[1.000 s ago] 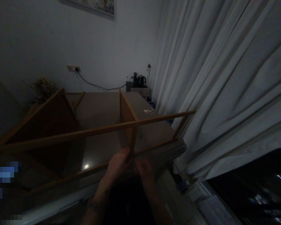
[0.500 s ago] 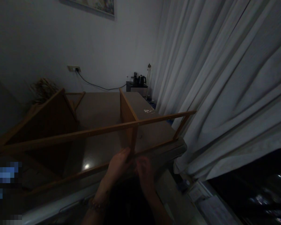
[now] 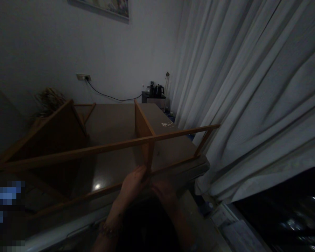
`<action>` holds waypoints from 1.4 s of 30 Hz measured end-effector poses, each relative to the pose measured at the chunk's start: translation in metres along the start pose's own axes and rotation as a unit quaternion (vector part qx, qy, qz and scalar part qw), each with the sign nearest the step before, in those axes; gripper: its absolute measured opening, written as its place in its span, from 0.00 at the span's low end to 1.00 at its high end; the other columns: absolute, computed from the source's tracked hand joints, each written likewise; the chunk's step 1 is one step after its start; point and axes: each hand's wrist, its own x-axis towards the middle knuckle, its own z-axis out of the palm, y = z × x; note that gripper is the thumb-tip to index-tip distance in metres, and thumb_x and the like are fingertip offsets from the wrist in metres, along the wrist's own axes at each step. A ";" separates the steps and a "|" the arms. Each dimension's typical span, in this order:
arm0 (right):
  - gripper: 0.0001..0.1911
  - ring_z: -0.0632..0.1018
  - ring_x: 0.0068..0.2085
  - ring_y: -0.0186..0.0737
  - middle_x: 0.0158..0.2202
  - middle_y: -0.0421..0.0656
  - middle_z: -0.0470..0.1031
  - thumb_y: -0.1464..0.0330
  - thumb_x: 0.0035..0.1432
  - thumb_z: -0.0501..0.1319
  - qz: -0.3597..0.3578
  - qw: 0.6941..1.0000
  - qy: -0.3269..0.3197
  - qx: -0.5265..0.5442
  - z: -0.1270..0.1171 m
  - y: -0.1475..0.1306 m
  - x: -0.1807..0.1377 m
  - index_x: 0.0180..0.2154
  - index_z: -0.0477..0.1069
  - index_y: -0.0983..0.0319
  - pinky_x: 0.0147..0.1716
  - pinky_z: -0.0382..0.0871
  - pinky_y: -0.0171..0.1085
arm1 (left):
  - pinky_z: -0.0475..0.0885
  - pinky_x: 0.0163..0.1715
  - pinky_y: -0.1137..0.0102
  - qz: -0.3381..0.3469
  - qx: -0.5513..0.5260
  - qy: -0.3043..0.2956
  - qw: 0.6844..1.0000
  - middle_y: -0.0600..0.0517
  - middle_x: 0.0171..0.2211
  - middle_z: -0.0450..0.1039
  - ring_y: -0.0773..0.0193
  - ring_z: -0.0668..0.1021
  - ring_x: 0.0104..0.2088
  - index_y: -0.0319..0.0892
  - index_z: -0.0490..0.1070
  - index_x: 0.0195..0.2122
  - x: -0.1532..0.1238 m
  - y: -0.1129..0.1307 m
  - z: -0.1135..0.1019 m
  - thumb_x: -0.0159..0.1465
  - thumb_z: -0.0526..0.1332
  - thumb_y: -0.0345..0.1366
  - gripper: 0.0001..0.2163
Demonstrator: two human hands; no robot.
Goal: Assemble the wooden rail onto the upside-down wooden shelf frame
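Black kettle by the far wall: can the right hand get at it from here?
Probably not: the wooden frame and tabletop lie between the right hand and the black kettle, which stands beyond them.

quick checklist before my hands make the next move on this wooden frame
1. Wooden frame resting on the table: ok.
2. Left hand at the lower front end of the middle panel: ok.
3. Right hand close by, just right of the left: ok.
4. What the right fingers hold, if anything: cannot tell, too dark.
5. Light around both hands: not ok, very dim.
6. Joint tight at the hands: cannot tell, partly hidden.
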 end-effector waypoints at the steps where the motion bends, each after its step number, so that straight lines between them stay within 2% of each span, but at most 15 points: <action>1: 0.15 0.79 0.44 0.38 0.41 0.40 0.80 0.71 0.67 0.54 0.000 1.000 -0.003 0.003 -0.001 0.001 0.000 0.51 0.73 0.54 0.51 0.71 0.41 | 0.69 0.53 0.63 -0.001 -0.001 0.001 1.000 0.46 0.54 0.71 0.56 0.74 0.53 0.44 0.69 0.51 0.000 0.000 0.000 0.64 0.57 0.34 0.14; 6: 0.18 0.79 0.43 0.36 0.41 0.41 0.81 0.75 0.68 0.50 -0.038 0.999 0.013 -0.024 -0.003 0.001 0.004 0.51 0.73 0.56 0.51 0.70 0.40 | 0.70 0.51 0.63 -0.005 0.013 0.008 1.000 0.45 0.53 0.71 0.56 0.75 0.51 0.42 0.68 0.52 0.000 0.001 0.000 0.64 0.57 0.34 0.15; 13: 0.13 0.77 0.43 0.40 0.38 0.42 0.80 0.72 0.67 0.55 0.021 0.997 0.015 -0.067 0.001 -0.013 0.006 0.46 0.75 0.56 0.48 0.69 0.43 | 0.70 0.52 0.63 0.003 0.008 0.000 1.000 0.44 0.54 0.71 0.56 0.74 0.52 0.41 0.68 0.51 0.000 -0.001 0.000 0.64 0.57 0.34 0.14; 18: 0.14 0.77 0.44 0.45 0.39 0.46 0.79 0.74 0.66 0.55 0.034 0.997 0.016 -0.073 0.008 -0.017 0.002 0.50 0.73 0.58 0.50 0.67 0.48 | 0.70 0.52 0.64 0.008 0.008 0.004 1.000 0.46 0.53 0.72 0.57 0.75 0.52 0.43 0.69 0.49 0.000 0.002 -0.002 0.64 0.56 0.34 0.13; 21: 0.15 0.78 0.44 0.44 0.41 0.46 0.80 0.75 0.66 0.53 0.028 0.997 0.039 -0.053 0.008 -0.014 0.003 0.51 0.72 0.60 0.48 0.69 0.44 | 0.69 0.54 0.63 0.000 0.017 0.003 1.000 0.45 0.55 0.70 0.55 0.74 0.54 0.42 0.68 0.52 0.000 0.001 -0.001 0.64 0.57 0.34 0.15; 25: 0.18 0.79 0.39 0.42 0.39 0.46 0.81 0.75 0.67 0.49 0.027 1.000 0.001 -0.011 0.003 -0.012 0.009 0.54 0.70 0.61 0.43 0.73 0.40 | 0.69 0.54 0.61 -0.007 0.019 0.000 1.000 0.44 0.56 0.69 0.55 0.73 0.55 0.42 0.68 0.53 -0.001 -0.003 0.003 0.63 0.57 0.34 0.16; 30: 0.21 0.80 0.43 0.41 0.45 0.46 0.80 0.73 0.68 0.45 0.094 0.992 -0.017 0.079 0.002 -0.018 0.017 0.55 0.69 0.60 0.45 0.73 0.39 | 0.65 0.58 0.60 -0.010 0.014 -0.002 1.000 0.44 0.59 0.67 0.55 0.70 0.58 0.41 0.67 0.55 -0.001 -0.004 0.004 0.61 0.59 0.30 0.19; 33: 0.20 0.78 0.48 0.40 0.49 0.46 0.78 0.71 0.67 0.46 0.199 0.963 -0.003 0.182 0.003 -0.028 0.024 0.53 0.70 0.58 0.48 0.71 0.38 | 0.68 0.55 0.63 -0.009 0.008 -0.004 1.000 0.45 0.55 0.70 0.56 0.73 0.55 0.42 0.68 0.52 -0.001 0.001 -0.001 0.62 0.57 0.31 0.16; 35: 0.18 0.78 0.47 0.40 0.48 0.47 0.77 0.68 0.66 0.48 0.295 0.925 0.026 0.240 0.004 -0.036 0.028 0.51 0.71 0.59 0.45 0.72 0.37 | 0.69 0.53 0.64 -0.008 0.002 -0.004 1.000 0.45 0.53 0.71 0.57 0.74 0.53 0.42 0.69 0.50 -0.001 0.005 -0.004 0.64 0.57 0.32 0.14; 38: 0.17 0.78 0.35 0.37 0.39 0.46 0.79 0.63 0.65 0.50 0.415 0.856 0.054 0.305 0.005 -0.046 0.032 0.49 0.71 0.62 0.34 0.72 0.34 | 0.68 0.53 0.64 -0.009 0.000 0.006 1.000 0.46 0.54 0.71 0.57 0.74 0.53 0.43 0.68 0.51 -0.001 0.010 -0.007 0.63 0.57 0.34 0.14; 40: 0.17 0.75 0.27 0.34 0.33 0.43 0.77 0.60 0.64 0.52 0.460 0.817 0.059 0.343 0.006 -0.049 0.034 0.48 0.69 0.62 0.28 0.69 0.32 | 0.69 0.53 0.64 -0.011 -0.002 0.008 1.000 0.46 0.53 0.71 0.56 0.74 0.53 0.44 0.68 0.51 -0.002 0.013 -0.009 0.62 0.59 0.36 0.16; 42: 0.17 0.72 0.25 0.33 0.30 0.40 0.75 0.59 0.63 0.53 0.480 0.789 0.065 0.378 0.006 -0.050 0.035 0.48 0.68 0.61 0.26 0.67 0.31 | 0.70 0.50 0.65 -0.015 -0.007 0.011 1.000 0.46 0.52 0.72 0.56 0.75 0.51 0.44 0.68 0.51 -0.004 0.016 -0.011 0.61 0.60 0.37 0.16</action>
